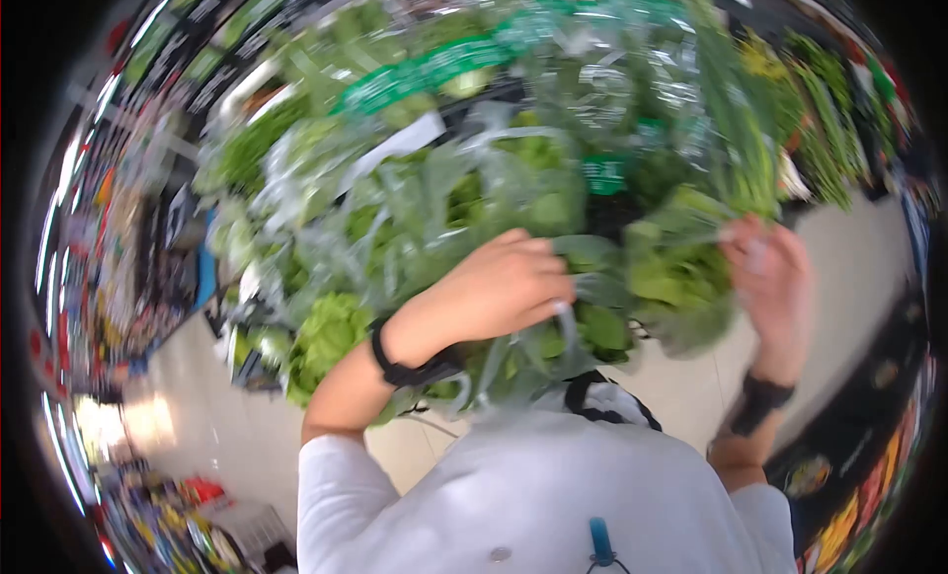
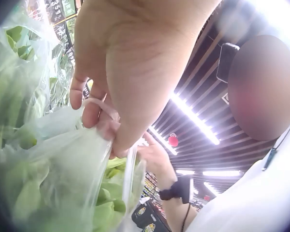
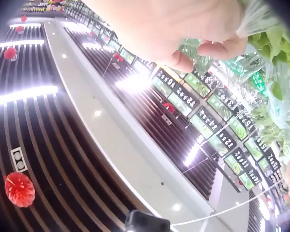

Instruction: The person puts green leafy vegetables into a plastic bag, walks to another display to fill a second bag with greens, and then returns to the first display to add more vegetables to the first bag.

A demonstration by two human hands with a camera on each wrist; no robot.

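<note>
In the head view my left hand (image 1: 494, 288) is over the near edge of the vegetable pile, its fingers curled on the handle of a clear plastic bag of leafy greens (image 1: 602, 327). The left wrist view shows that bag's pale loop handle (image 2: 104, 107) between my fingers and thumb, with the filled bag (image 2: 43, 179) hanging below. On the right, my blurred right hand (image 1: 770, 268) pinches the gathered top of another clear bag of light green leaves (image 1: 681, 273). Some of these leaves (image 3: 273, 46) show beside the hand in the right wrist view.
More bagged greens (image 1: 395, 199) are heaped ahead, with green-banded packs (image 1: 425, 76) at the back and long green stalks (image 1: 741, 130) to the right. Loose lettuce (image 1: 331, 337) lies at the left edge. Price signs (image 3: 203, 123) hang above. Pale floor tiles (image 1: 197, 396) surround the stand.
</note>
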